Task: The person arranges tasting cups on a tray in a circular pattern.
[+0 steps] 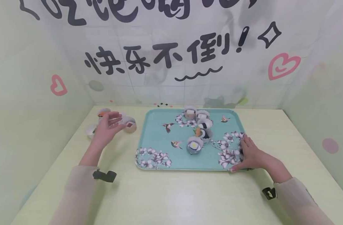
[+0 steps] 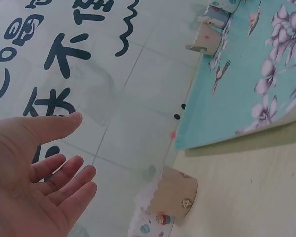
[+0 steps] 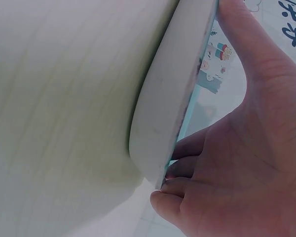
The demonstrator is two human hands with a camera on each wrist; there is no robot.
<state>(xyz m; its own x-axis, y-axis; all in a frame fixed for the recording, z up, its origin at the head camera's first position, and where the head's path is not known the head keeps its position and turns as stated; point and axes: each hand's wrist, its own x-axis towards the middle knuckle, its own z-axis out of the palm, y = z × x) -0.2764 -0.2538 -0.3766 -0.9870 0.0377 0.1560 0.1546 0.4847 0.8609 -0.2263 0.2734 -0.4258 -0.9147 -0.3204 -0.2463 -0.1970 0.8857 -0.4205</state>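
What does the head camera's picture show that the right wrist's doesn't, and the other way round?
Only the head view: the left hand, the cups to the left of the tray, and the pink hearts on the wall.

Only the right wrist view: the palm side of the right hand and the tray's pale outer side.

Both: the tray, the right hand at its edge, the table, and dark writing on the wall.

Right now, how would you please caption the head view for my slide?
Right hand touching a floral tray, left hand open near printed cups.
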